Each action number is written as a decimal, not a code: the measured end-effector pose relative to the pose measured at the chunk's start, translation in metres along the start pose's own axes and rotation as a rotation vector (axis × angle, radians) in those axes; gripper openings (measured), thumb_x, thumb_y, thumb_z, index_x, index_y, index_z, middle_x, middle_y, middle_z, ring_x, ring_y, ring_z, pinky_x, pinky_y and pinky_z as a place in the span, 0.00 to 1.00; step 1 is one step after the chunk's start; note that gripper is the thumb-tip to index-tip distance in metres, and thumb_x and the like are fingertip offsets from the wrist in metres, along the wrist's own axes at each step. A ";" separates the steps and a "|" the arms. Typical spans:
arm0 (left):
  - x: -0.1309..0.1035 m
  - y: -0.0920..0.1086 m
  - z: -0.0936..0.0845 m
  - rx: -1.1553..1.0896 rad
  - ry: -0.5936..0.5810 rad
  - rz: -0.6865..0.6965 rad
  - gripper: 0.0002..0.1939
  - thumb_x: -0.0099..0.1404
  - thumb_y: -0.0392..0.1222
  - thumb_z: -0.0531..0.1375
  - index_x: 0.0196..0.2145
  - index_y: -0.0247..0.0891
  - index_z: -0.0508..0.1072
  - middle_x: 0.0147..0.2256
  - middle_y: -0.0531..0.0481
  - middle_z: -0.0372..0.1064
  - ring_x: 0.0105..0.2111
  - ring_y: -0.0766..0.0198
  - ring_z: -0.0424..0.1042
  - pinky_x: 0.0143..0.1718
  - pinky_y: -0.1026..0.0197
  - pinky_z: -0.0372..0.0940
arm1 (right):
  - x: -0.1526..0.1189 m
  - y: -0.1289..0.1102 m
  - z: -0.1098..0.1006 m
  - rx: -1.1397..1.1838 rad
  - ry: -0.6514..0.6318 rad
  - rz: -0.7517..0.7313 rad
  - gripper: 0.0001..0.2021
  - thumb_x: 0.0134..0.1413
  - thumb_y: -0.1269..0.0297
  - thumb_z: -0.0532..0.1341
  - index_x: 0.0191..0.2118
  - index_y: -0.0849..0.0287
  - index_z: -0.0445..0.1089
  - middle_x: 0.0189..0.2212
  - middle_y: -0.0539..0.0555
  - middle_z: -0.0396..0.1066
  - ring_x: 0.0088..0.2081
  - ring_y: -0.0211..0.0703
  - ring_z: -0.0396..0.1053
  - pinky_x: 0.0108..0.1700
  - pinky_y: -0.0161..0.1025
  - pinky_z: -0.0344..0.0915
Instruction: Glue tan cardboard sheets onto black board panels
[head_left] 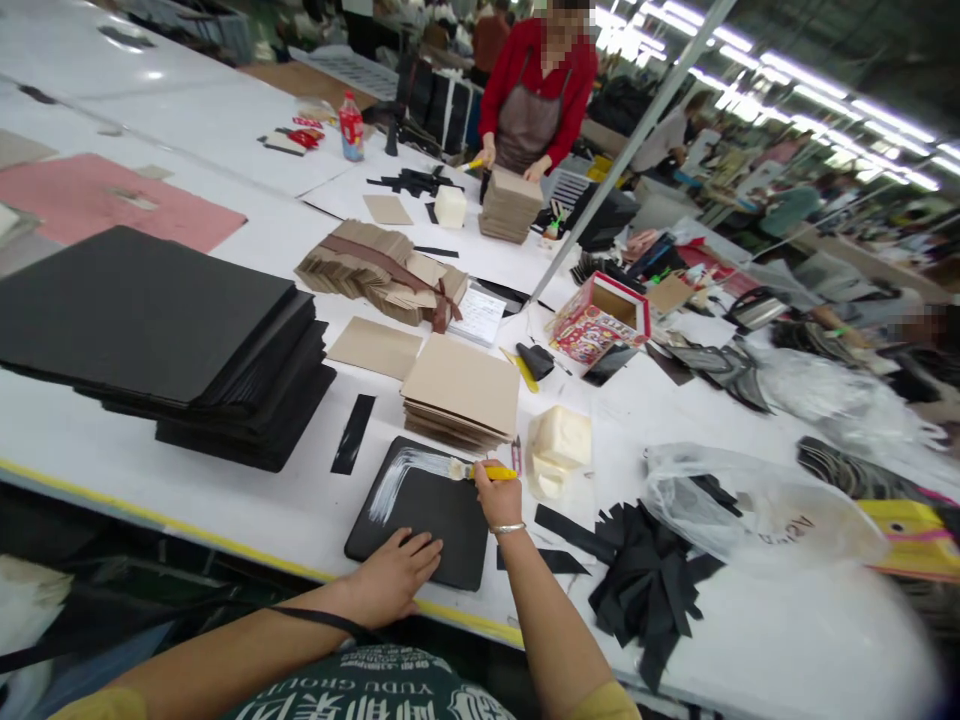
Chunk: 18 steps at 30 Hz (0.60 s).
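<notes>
Seen from my remote post, a black panel (454, 525) lies by the table's (300, 505) near edge. My right hand (498, 497) grips a brush (491, 472) at its white smear (388, 487); my left hand (397, 572) presses flat, fingers slightly spread. Coating seems underway; bare black likely calls for further strokes.

Head view — faces forward, down over worktable (757, 640); left hand (397, 572), right hand (498, 498) close below.
</notes>
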<state>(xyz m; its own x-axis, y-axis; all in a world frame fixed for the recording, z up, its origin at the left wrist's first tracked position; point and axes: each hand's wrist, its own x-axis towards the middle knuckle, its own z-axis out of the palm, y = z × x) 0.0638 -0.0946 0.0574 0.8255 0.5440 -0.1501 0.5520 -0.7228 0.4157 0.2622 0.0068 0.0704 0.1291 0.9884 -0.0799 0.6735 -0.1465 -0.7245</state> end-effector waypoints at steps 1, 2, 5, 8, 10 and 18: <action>0.001 0.000 0.000 -0.004 -0.009 -0.003 0.33 0.57 0.54 0.54 0.57 0.37 0.55 0.58 0.44 0.51 0.56 0.52 0.50 0.54 0.48 0.44 | -0.004 0.008 -0.011 -0.013 0.025 0.027 0.18 0.52 0.51 0.51 0.29 0.59 0.68 0.15 0.47 0.67 0.14 0.35 0.63 0.20 0.31 0.59; 0.001 -0.001 0.000 -0.007 -0.019 -0.004 0.33 0.57 0.54 0.54 0.57 0.38 0.55 0.58 0.44 0.51 0.56 0.52 0.50 0.54 0.48 0.44 | -0.007 0.015 -0.021 -0.024 0.046 0.050 0.18 0.52 0.51 0.51 0.29 0.59 0.69 0.15 0.47 0.67 0.16 0.35 0.63 0.21 0.31 0.60; 0.002 -0.001 -0.001 -0.009 -0.043 0.001 0.32 0.56 0.53 0.55 0.56 0.39 0.55 0.58 0.44 0.50 0.56 0.53 0.51 0.53 0.49 0.45 | -0.015 0.023 -0.040 -0.069 0.078 -0.062 0.15 0.53 0.54 0.52 0.30 0.58 0.70 0.22 0.50 0.70 0.26 0.38 0.68 0.31 0.33 0.64; 0.002 0.000 -0.004 0.001 -0.052 0.011 0.32 0.56 0.52 0.56 0.56 0.40 0.56 0.58 0.44 0.51 0.56 0.53 0.51 0.53 0.50 0.45 | -0.025 0.021 -0.045 -0.187 -0.007 -0.336 0.12 0.55 0.59 0.52 0.37 0.56 0.70 0.31 0.53 0.70 0.34 0.39 0.68 0.39 0.35 0.63; 0.002 0.000 -0.006 0.012 -0.055 0.015 0.31 0.56 0.51 0.56 0.56 0.40 0.56 0.58 0.45 0.51 0.56 0.53 0.51 0.53 0.50 0.45 | -0.038 0.021 -0.044 -0.292 -0.110 -0.428 0.12 0.56 0.61 0.51 0.42 0.56 0.69 0.31 0.54 0.68 0.34 0.39 0.67 0.38 0.35 0.63; 0.002 0.000 -0.008 0.044 -0.073 0.023 0.30 0.56 0.49 0.57 0.55 0.40 0.57 0.58 0.44 0.50 0.55 0.51 0.52 0.52 0.50 0.47 | -0.139 0.021 -0.050 -0.336 -0.332 -0.426 0.11 0.57 0.65 0.51 0.43 0.57 0.67 0.30 0.55 0.66 0.32 0.39 0.65 0.35 0.34 0.62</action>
<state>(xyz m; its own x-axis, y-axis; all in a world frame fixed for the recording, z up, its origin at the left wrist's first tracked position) 0.0646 -0.0897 0.0639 0.8437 0.4954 -0.2067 0.5358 -0.7537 0.3807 0.2949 -0.1358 0.1004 -0.3967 0.9146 -0.0788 0.8145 0.3111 -0.4897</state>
